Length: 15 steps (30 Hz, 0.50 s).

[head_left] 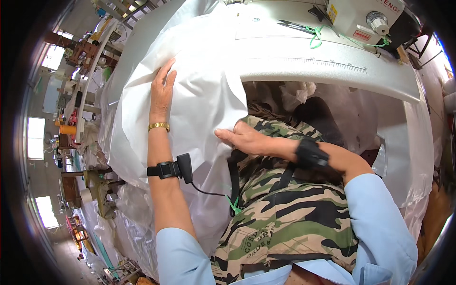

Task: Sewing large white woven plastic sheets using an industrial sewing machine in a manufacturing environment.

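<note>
A large white sheet of smooth, pliable material point(202, 80) drapes over the left part of the sewing table point(285, 66) and hangs down toward my lap. My left hand point(163, 92) lies on it with the fingers stretched out and a little apart. At the sheet's right edge, just in front of the table's near edge, my right hand point(242, 137) is closed on the material, thumb on top. The sheet is creased between the two hands. Its far end runs up toward the back of the table.
A sewing machine head point(365, 23) stands at the far right. Dark thread snips point(297, 27) and a green thread loop point(315, 38) lie near it. A camouflage apron point(294, 213) covers my lap. Clear plastic sheeting point(135, 213) hangs at the left.
</note>
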{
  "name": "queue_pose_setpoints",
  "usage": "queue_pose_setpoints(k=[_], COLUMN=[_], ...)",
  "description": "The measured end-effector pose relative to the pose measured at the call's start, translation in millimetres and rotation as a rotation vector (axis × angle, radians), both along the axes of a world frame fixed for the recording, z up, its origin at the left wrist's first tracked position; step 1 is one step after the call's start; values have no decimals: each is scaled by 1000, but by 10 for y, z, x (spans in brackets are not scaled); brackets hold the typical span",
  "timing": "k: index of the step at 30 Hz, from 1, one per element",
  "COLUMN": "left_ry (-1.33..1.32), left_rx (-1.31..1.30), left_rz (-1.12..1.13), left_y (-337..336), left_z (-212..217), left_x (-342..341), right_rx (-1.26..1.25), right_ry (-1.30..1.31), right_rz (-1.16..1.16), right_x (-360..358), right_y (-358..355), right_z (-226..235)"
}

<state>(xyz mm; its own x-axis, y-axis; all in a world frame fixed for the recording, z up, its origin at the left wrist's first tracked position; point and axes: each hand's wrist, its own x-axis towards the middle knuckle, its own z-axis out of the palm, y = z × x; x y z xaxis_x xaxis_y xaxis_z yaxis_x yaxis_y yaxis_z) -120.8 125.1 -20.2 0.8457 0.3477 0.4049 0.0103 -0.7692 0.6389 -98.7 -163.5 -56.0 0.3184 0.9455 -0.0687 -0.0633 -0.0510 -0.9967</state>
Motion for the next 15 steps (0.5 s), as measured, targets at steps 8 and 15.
queue_pose_setpoints(k=[8,15], left_ry=[-17,164], left_rx=[-71,339], left_rz=[-53,8], left_y=[44,-729], left_z=[-56,145], left_x=[-313,-309], right_rx=[54,-584], right_ry=[245,-795], right_rz=[-111,-81], right_x=[885,974], right_y=[-1408,-1695], right_z=[446,-447])
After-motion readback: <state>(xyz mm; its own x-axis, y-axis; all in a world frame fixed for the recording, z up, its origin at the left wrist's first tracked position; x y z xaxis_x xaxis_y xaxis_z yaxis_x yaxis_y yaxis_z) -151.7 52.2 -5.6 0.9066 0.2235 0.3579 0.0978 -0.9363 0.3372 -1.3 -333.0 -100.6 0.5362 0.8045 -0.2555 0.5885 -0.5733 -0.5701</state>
